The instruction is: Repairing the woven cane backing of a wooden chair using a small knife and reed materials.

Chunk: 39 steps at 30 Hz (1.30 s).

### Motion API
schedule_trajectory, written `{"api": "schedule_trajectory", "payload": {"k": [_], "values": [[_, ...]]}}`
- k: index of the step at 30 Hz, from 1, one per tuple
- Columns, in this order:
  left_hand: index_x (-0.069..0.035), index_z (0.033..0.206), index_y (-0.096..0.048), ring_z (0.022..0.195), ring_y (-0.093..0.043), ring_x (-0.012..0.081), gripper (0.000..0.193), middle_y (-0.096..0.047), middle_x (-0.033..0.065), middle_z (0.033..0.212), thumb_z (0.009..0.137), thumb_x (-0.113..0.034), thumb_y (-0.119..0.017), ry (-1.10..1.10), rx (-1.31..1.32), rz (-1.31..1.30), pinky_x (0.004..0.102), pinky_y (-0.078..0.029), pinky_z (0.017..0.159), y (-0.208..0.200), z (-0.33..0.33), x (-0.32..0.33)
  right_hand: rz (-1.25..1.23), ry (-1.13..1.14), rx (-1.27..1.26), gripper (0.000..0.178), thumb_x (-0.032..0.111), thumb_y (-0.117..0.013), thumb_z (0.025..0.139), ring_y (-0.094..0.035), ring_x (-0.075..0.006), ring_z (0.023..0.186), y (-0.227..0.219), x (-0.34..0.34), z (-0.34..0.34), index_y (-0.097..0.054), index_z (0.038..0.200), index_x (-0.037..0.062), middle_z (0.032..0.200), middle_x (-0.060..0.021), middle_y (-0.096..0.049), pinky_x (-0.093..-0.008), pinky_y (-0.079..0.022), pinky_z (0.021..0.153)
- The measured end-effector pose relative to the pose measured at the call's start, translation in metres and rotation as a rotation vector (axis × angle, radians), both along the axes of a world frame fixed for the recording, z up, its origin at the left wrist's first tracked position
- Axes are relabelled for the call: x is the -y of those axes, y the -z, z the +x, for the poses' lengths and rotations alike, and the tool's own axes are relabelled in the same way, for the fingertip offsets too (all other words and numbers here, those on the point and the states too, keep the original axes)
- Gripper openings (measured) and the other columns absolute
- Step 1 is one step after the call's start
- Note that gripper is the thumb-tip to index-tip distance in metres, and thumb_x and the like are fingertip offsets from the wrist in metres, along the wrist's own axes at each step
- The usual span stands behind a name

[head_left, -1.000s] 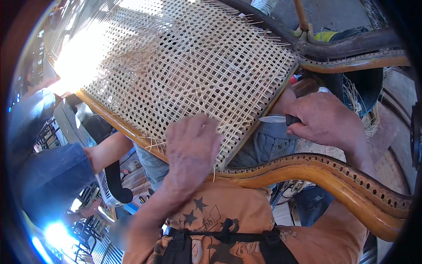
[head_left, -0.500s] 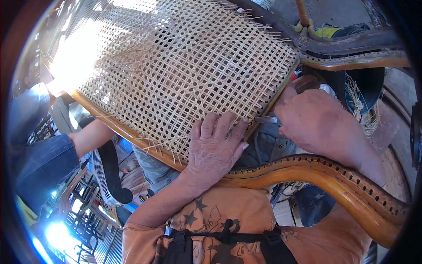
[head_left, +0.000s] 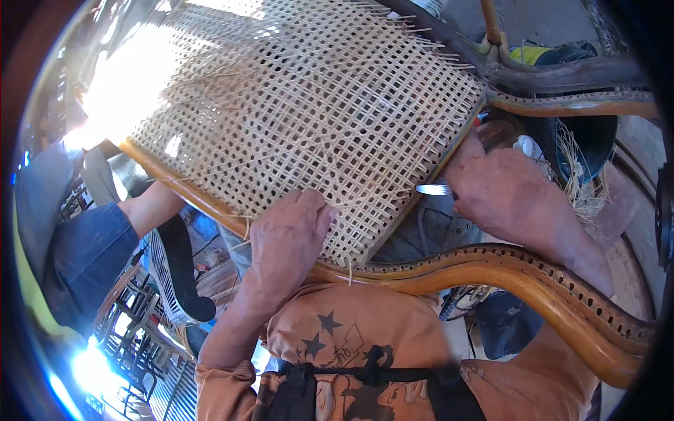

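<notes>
A woven cane panel [head_left: 281, 126] with an open mesh spans a wooden chair frame [head_left: 184, 188], tilted across my lap. Near the panel's lower edge, my left hand [head_left: 289, 228] is closed with its fingers pinched together. A thin cane strand [head_left: 368, 198] seems to run from its fingertips toward the right edge; the pinch itself is partly hidden. My right hand [head_left: 516, 189] is beside the right edge, wrapped round a flat-bladed metal tool [head_left: 434, 189]. Its blade points left at the frame, and its handle is hidden in my fist. Loose cane ends stick out along the panel's edges.
A curved wooden arm [head_left: 491, 263] with a row of holes crosses in front of my body. Another drilled rail [head_left: 576, 104] extends at upper right. Below it stands a dark bucket [head_left: 600, 151] with cane scraps [head_left: 579, 158]. Another person's leg [head_left: 91, 245] is at left.
My left hand has gone from lying spread on the cane to a closed pinch farther left. The tool's blade has drawn slightly right, off the panel's edge.
</notes>
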State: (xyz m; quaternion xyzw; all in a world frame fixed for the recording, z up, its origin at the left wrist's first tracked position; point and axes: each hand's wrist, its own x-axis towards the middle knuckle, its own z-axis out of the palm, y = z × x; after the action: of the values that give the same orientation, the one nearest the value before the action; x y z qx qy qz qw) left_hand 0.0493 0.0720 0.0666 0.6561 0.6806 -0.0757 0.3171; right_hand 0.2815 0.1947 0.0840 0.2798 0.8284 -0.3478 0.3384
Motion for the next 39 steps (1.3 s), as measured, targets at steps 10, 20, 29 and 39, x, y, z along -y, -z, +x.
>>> {"api": "schedule_trajectory", "payload": {"k": [10, 20, 29, 39], "values": [[-0.004, 0.083, -0.060, 0.065, -0.058, 0.0306, 0.020, -0.057, 0.0146, 0.071, 0.087, -0.024, -0.058, -0.322, -0.062, -0.020, 0.0387, -0.045, 0.058, -0.045, -0.076, 0.053, 0.035, 0.791, -0.264, 0.033, 0.022, -0.064, 0.076, -0.058, -0.0257, 0.071, -0.003, 0.000, 0.097, -0.062, 0.101, 0.0005, 0.082, -0.0127, -0.062, -0.0354, -0.045, 0.066], [0.000, 0.096, -0.056, 0.075, -0.059, 0.0219, 0.017, -0.058, 0.0127, 0.089, 0.087, -0.015, -0.056, -0.345, 0.388, 0.291, 0.0326, -0.047, 0.067, -0.104, -0.042, 0.081, 0.051, 1.682, -1.728, 0.057, 0.038, -0.064, 0.080, -0.053, -0.0133, 0.080, -0.030, 0.210, 0.172, -0.044, 0.121, 0.0035, 0.096, -0.0071, -0.052, -0.0257, -0.046, 0.070], [0.000, 0.121, -0.050, 0.101, -0.057, 0.0262, 0.042, -0.059, 0.0159, 0.106, 0.095, -0.032, -0.044, -0.449, 1.088, -0.241, 0.0336, -0.042, 0.090, -0.036, -0.001, 0.084, -0.123, 0.901, -0.710, 0.046, 0.023, -0.067, 0.079, -0.057, -0.0373, 0.095, -0.027, 0.187, -0.079, -0.044, 0.114, 0.0048, 0.100, -0.0183, -0.057, -0.0406, -0.047, 0.078], [0.001, 0.101, -0.059, 0.064, -0.048, 0.0087, 0.043, -0.050, 0.0017, 0.071, 0.098, -0.037, -0.039, -0.878, 1.124, -0.060, 0.0228, -0.040, 0.061, -0.050, -0.092, 0.075, 0.228, 0.440, -0.544, 0.018, 0.017, -0.060, 0.081, -0.058, -0.0288, 0.090, 0.045, 0.097, -0.110, -0.064, 0.096, 0.0069, 0.091, -0.0111, -0.061, -0.0392, -0.047, 0.080]]}}
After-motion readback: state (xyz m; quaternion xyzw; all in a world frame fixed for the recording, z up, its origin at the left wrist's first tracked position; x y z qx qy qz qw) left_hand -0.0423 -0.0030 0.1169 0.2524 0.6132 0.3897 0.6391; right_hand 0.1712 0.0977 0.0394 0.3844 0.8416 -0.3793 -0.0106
